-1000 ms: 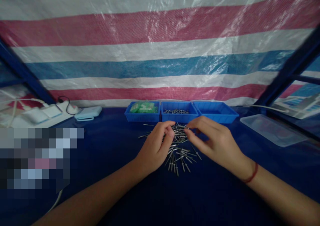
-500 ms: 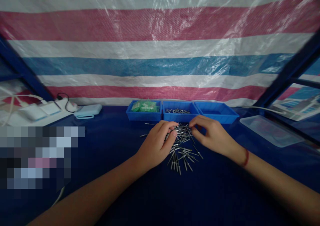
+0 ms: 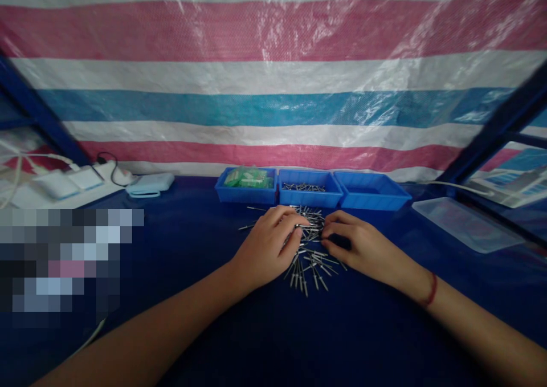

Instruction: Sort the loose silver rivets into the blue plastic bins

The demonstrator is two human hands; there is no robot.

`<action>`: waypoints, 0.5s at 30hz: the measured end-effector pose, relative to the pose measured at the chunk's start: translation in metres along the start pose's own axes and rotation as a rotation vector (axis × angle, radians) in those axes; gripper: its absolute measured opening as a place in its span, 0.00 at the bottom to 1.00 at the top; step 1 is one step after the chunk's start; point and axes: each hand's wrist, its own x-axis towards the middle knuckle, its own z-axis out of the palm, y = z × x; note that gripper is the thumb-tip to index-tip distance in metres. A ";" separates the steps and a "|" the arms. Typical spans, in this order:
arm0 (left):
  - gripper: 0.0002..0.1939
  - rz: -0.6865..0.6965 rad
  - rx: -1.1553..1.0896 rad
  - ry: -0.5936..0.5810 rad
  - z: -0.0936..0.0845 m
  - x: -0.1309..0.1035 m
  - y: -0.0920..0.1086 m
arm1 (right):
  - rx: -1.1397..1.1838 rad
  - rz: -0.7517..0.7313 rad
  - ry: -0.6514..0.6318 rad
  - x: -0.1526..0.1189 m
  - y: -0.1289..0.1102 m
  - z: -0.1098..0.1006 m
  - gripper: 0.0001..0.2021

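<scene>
A loose pile of silvery blind rivets lies on the dark blue table. My left hand curls over the left side of the pile, with a rivet pinched between thumb and forefinger, pointing right. At the pile's right edge is my right hand, thumb and forefinger parted, the tips close to the rivets. Whether those tips touch any rivet cannot be made out. Behind the pile, the middle blue bin holds more rivets.
The left blue bin contains green plastic packets. A third blue bin stands at right, beside a clear plastic lid. At left are a power strip with plugs and a light blue case. A striped sheet hangs behind.
My right hand has moved slightly down, its fingertips nearer the pile's right edge. A rivet now shows between my left thumb and forefinger. The view has shifted slightly.
</scene>
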 end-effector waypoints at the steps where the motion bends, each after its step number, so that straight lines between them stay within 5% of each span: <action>1: 0.10 0.004 -0.003 -0.002 0.001 0.000 0.000 | 0.001 -0.001 -0.010 0.000 0.000 0.000 0.06; 6: 0.11 -0.021 0.002 -0.009 0.003 -0.001 0.000 | 0.091 0.003 0.037 -0.002 -0.004 -0.005 0.06; 10: 0.13 -0.051 0.006 0.036 0.004 -0.002 0.004 | 0.349 0.109 0.165 -0.002 -0.017 -0.006 0.07; 15: 0.09 -0.085 -0.135 0.099 0.005 -0.002 0.012 | 0.675 0.228 0.147 -0.002 -0.034 0.001 0.09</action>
